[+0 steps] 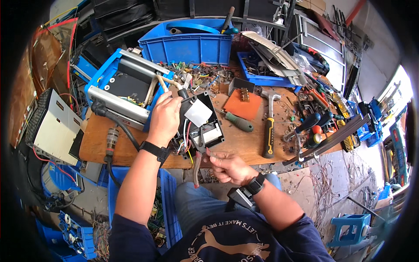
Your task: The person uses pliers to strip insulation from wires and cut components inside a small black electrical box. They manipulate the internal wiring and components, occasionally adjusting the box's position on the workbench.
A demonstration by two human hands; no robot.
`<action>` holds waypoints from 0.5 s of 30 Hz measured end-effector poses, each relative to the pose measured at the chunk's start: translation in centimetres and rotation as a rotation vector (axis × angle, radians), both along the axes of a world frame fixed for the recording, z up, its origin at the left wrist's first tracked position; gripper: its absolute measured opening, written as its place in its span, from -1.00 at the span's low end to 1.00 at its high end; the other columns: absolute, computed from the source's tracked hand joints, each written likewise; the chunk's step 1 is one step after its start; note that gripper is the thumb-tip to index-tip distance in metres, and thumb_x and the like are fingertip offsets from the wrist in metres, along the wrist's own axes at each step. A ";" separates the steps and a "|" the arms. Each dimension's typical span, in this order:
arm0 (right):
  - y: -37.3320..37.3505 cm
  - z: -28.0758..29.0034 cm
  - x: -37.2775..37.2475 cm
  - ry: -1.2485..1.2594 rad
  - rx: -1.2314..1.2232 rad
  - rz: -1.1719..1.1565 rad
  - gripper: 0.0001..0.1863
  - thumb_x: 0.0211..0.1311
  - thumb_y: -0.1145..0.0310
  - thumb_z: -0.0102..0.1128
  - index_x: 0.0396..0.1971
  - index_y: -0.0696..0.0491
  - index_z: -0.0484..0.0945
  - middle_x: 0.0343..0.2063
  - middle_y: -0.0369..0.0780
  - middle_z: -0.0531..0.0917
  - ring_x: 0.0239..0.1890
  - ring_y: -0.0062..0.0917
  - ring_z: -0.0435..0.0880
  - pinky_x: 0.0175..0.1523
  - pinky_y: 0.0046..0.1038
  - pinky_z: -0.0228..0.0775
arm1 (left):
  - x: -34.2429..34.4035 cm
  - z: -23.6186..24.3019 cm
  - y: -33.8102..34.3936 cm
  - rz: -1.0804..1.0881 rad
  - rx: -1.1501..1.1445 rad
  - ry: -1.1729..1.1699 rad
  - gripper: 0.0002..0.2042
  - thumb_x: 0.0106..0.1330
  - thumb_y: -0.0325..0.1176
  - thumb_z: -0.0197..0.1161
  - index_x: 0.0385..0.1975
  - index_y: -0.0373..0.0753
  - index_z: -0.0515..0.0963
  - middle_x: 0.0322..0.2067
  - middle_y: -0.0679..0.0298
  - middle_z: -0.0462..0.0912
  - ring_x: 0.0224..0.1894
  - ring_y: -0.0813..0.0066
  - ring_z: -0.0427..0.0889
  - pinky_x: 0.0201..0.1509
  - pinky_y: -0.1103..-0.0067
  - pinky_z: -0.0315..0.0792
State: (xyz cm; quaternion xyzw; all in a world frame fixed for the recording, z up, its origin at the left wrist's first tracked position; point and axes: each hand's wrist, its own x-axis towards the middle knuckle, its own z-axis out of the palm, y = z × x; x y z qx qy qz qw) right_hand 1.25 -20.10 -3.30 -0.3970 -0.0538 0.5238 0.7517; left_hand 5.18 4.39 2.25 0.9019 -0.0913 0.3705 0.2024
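A black plastic housing (213, 114) lies opened near the table's front edge, with red, white, yellow and other wires (187, 135) showing inside. A light square plate (198, 113) sits over part of it. My left hand (166, 114) is closed on the housing's left side, near the black fitting where a beige cable (174, 83) enters. My right hand (230, 167) grips one handle of cutting pliers (200, 146); their worn other handle (196, 172) hangs apart from it. The pliers' head reaches in among the wires, and its jaws are hard to make out.
Right of the housing lie a green-handled screwdriver (239, 122), an orange sheet (242, 105) and a hammer (269, 126). A blue-framed metal case (126, 87) stands left, a blue crate (185, 47) behind. Screwdrivers and other tools (312, 122) crowd the right side. Scraps litter the table's back.
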 end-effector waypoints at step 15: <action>0.3 0.8 -0.8 -1.173 -0.608 -0.184 -0.67 0.31 0.27 0.08 -0.03 0.14 0.53 -0.36 0.09 0.63 -0.25 -0.04 0.63 -0.15 -0.22 0.42 | -0.3 0.0 0.1 -0.018 -0.009 -0.016 -0.85 0.22 -0.54 0.14 -0.26 -0.38 0.60 -0.34 -0.01 0.66 0.03 -0.01 0.51 0.11 0.30 0.39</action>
